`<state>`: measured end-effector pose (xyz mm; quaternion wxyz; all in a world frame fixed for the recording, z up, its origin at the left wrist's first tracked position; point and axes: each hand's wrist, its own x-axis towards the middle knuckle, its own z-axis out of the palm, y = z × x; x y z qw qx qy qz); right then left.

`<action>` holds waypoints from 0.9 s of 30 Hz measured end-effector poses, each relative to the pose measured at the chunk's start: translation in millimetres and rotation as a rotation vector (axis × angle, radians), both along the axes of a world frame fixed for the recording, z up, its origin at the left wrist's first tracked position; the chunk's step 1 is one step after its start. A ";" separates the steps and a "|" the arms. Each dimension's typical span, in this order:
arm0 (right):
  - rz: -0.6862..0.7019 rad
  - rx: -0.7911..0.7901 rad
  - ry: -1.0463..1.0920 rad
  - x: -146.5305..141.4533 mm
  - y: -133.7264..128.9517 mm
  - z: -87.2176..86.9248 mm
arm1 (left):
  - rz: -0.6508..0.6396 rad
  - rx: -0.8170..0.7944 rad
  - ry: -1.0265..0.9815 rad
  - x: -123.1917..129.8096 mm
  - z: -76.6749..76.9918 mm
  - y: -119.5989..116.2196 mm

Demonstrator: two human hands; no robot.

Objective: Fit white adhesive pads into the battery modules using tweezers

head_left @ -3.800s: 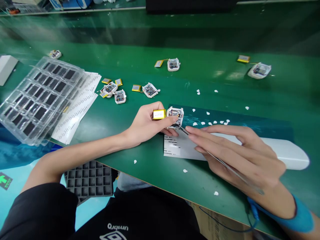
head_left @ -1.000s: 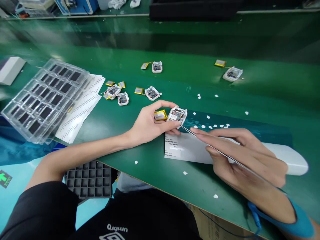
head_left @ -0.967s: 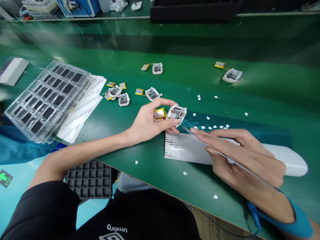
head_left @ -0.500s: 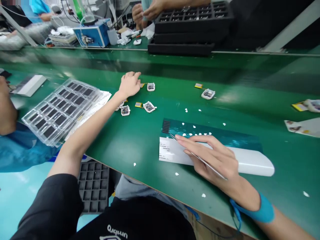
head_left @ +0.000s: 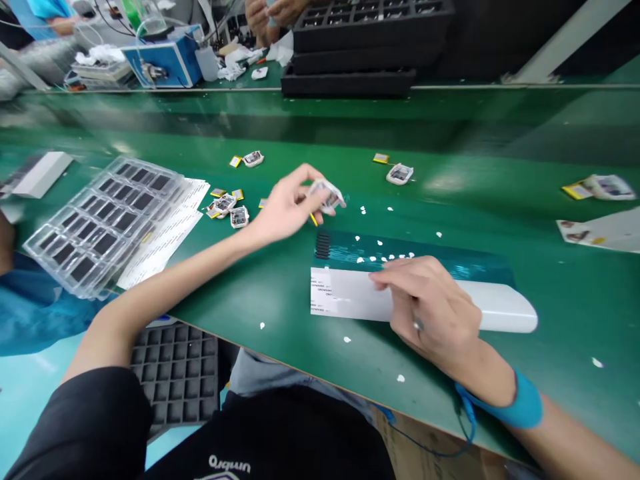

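My left hand [head_left: 295,203] holds a small white-cased circuit unit [head_left: 327,195] between thumb and fingers, with a yellow battery below it. My right hand [head_left: 435,310] is closed around metal tweezers [head_left: 418,325], mostly hidden by the fingers. It hovers over a white sheet [head_left: 350,293] with printed marks at its left end. Along the sheet's far side lies a teal film [head_left: 465,263] with a stack of black strips [head_left: 323,245] and several white bits. More cased units [head_left: 239,217] with yellow batteries lie left of my left hand.
A clear tray with dark squares [head_left: 107,220] rests on printed sheets [head_left: 167,233] at left. Black trays [head_left: 350,83] and a blue box [head_left: 167,60] stand at the back. Another unit [head_left: 400,174] lies beyond the film. A person's blue sleeve [head_left: 40,300] shows at left.
My left hand has come back toward the teal film and now has a cased unit in its fingers. My right hand has turned, and the tweezers' tip no longer points at the black strips.
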<state>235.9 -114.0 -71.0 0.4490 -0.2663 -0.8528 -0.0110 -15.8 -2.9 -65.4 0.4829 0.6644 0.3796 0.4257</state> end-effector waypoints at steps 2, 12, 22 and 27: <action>-0.039 0.007 0.009 1.3 -1.4 0.3 | -0.158 -0.153 -0.100 13.4 0.9 -42.2; -0.083 -0.034 -0.078 -2.2 -7.4 5.5 | -0.288 -0.410 -0.384 27.1 -3.2 -102.6; -0.096 -0.081 -0.148 -8.2 -11.3 13.6 | -0.170 -0.231 -0.252 31.8 -12.1 -115.5; -0.058 -0.103 -0.183 -3.7 -5.5 13.3 | -0.127 -0.207 -0.181 31.2 -6.3 -115.3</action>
